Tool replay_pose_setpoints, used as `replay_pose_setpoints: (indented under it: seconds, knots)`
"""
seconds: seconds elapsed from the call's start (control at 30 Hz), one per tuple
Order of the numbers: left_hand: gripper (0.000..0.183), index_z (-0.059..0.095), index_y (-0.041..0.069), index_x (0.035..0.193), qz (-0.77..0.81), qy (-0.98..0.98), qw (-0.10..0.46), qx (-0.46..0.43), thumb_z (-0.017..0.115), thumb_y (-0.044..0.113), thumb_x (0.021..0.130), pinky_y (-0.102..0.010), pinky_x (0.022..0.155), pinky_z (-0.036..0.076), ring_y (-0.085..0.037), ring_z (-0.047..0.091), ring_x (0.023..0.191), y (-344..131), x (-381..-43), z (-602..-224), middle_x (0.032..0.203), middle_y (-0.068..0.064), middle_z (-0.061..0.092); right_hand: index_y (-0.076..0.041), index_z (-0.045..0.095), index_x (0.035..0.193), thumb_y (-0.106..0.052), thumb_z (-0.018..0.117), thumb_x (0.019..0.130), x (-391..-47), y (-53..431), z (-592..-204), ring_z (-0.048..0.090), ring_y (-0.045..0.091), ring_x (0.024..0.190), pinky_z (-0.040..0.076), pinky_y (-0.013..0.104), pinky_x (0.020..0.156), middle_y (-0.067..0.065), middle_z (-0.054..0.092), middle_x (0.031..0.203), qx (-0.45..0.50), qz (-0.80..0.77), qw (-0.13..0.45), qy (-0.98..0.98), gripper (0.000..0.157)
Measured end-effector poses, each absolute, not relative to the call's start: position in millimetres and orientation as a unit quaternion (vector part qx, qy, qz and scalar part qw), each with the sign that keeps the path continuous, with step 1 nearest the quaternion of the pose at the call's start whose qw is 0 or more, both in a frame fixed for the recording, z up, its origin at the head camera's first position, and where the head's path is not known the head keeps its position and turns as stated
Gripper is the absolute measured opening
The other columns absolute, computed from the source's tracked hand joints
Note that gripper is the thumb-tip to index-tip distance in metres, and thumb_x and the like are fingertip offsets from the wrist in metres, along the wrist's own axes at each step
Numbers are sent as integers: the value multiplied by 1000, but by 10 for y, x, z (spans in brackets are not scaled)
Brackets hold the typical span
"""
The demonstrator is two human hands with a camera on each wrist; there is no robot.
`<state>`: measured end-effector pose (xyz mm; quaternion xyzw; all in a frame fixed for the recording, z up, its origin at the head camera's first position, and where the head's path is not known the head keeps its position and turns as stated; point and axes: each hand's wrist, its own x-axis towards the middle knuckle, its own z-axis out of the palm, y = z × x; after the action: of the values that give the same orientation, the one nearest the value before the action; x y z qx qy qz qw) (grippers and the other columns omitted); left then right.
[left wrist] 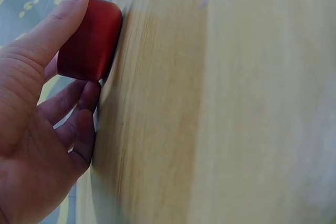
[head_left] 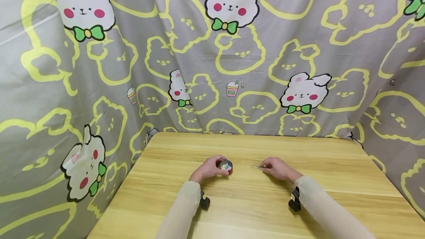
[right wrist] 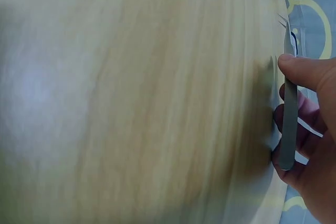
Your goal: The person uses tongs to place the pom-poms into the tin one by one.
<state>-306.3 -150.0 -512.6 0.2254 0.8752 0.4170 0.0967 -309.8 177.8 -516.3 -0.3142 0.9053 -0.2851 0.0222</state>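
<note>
Near the middle of the wooden table, my left hand (head_left: 210, 167) grips a small round red container (left wrist: 93, 40) by its side, thumb and fingers on opposite sides. Small pastel-coloured pieces (head_left: 226, 166) lie inside it, too small to make out singly. The container stands on or just over the tabletop; I cannot tell which. To the right, my right hand (head_left: 278, 168) pinches a pair of metal tweezers (right wrist: 289, 119) between thumb and fingers. Their thin tips point left toward the container, slightly apart and with nothing visible between them.
The wooden tabletop (head_left: 252, 209) spreads around both hands. Patterned grey cloth (head_left: 199, 62) hangs behind the table and along its sides. A small black wrist camera (head_left: 204, 202) is strapped on the left wrist, another (head_left: 294, 204) on the right.
</note>
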Motion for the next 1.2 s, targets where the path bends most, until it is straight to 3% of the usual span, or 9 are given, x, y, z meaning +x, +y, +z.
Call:
replay_pose_setpoints:
  seconds: [0.73,1.2]
  knots:
    - [53,58,11,122,422,876,99,214,82,22,75,-33,87,43,-16,56,98,-1468,-3020,-5125,109,-1,61,-9,70,101,-10,68,87,-3093,1774,-5192,47,10,70,41,31,64,-6,56,79,-296,-286,40,910,15]
    - [57,56,10,125,407,881,91,221,81,24,76,-34,89,43,-17,56,102,-1510,-3028,-5133,113,-4,60,-1,61,116,-18,68,88,-3020,1778,-5104,49,14,73,43,35,67,0,55,85,-262,-277,48,923,34]
